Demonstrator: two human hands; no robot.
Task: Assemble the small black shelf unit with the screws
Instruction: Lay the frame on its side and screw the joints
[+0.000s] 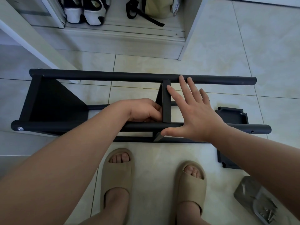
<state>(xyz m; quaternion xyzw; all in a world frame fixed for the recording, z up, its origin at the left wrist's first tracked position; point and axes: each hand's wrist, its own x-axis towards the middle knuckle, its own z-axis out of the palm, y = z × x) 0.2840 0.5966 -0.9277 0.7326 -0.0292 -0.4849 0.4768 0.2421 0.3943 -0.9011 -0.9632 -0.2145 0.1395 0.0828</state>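
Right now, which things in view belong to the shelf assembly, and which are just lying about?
Job: shelf frame; middle panel, gripped by the left hand; right hand, flat across the poles; loose panel; second loose panel; screw bag.
Lying about: sneakers; beige bag; white cabinet.

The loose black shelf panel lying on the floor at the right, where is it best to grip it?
Probably by its raised rim at the near edge, coming from above. The loose shelf panel lies flat on the floor with its lip apparently turned up, so fingers cannot slip under it; pinch the lip between the notched corners.
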